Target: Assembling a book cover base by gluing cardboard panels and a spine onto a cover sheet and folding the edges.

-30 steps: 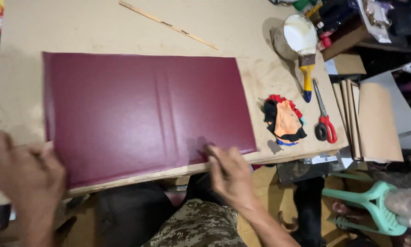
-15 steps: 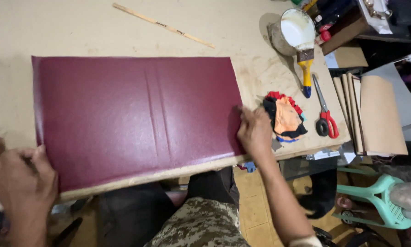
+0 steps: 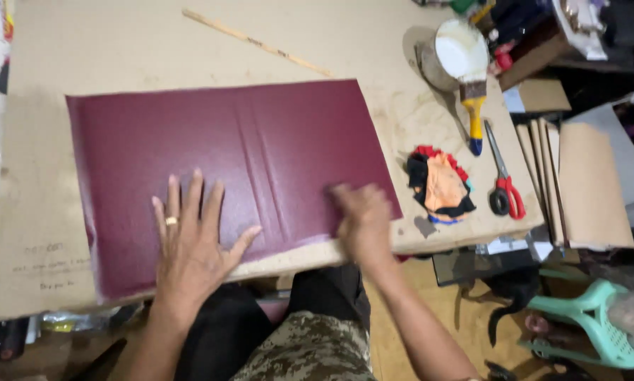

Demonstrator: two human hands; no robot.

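Smoothing of a maroon cover sheet (image 3: 260,148) onto a board, judged from both hands pressing on it; lying flat on the cardboard-topped desk (image 3: 119,49), with its near edge along the near edge of the desk, just above the knees. Left hand (image 3: 190,243) open, fingers spread, palm flat on the near middle part of the sheet, a ring on one finger. Right hand (image 3: 363,219) blurred, resting on the near right corner of the sheet; fingers seemingly curled, not possible to tell whether pressing flat or pinching the edge. Faint creases running down the middle of the sheet, between the hands; probably calling next for flat pressure outward from the centre, with care at the right edge so as not to lift it.

Open room: wide bare cardboard beyond the far edge and to the left of the sheet, crossed only by a thin wooden stick (image 3: 257,42) well apart. Tighter on the right: a bundle of coloured rags (image 3: 440,185) near the right corner, then red-handled scissors (image 3: 504,180), a yellow-handled brush (image 3: 474,109) and a white glue pot (image 3: 458,53) close to the desk's right edge; stacked boards (image 3: 578,183) beyond, off the desk.
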